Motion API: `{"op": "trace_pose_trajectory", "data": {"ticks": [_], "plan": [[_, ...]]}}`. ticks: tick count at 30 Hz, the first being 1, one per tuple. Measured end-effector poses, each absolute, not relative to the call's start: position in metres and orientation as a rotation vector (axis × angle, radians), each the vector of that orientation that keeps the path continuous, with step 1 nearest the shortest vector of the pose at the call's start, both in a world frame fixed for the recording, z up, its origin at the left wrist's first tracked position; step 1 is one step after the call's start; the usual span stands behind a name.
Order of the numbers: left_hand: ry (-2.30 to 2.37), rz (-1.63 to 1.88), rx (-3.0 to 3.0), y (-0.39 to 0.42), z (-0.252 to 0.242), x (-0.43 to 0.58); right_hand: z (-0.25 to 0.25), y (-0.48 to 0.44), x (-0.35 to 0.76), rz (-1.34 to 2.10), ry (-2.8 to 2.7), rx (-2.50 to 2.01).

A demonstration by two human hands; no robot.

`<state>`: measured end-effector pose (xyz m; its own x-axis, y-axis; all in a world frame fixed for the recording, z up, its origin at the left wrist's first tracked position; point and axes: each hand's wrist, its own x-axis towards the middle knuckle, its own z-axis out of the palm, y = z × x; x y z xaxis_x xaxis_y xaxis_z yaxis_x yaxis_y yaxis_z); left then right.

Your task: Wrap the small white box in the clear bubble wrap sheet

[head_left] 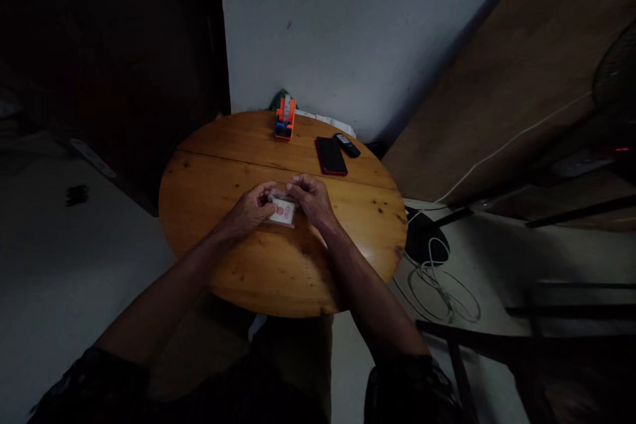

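Over the middle of the round wooden table [199, 212], both my hands are closed on a small clear plastic packet [283, 211] with a white inside and red print. My left hand [252, 207] grips its left side, thumb lying on the front. At the packet's upper right edge, my right hand [312, 197] pinches the clear plastic between thumb and fingers. The packet's upper edge is partly covered by my fingers. What exactly is inside cannot be made out in the dim light.
Toward the wall stands an orange and blue tape dispenser [285, 118]. Right of it lie a dark tablet-like device [331, 156] with a red edge and a black handset [346, 145]. A coiled pale cable [440, 278] lies on the floor at the right, near a dark chair [477, 338].
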<state>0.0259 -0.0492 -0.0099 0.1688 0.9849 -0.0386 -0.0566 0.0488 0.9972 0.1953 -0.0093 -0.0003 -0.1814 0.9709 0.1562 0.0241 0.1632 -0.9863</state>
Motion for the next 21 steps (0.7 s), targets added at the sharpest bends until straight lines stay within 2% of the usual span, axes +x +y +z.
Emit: {"op": "trace_pose_trajectory", "data": {"ticks": [10,21], "plan": [[1.120,1.101,1.233,-0.048,-0.011,0.024,0.007,-0.023,0.210,0.912,-1.892,-0.954],[1.228,1.097,1.331,-0.047,-0.011,0.020,0.018,-0.042,0.213,0.068,-2.466,-0.928]]}}
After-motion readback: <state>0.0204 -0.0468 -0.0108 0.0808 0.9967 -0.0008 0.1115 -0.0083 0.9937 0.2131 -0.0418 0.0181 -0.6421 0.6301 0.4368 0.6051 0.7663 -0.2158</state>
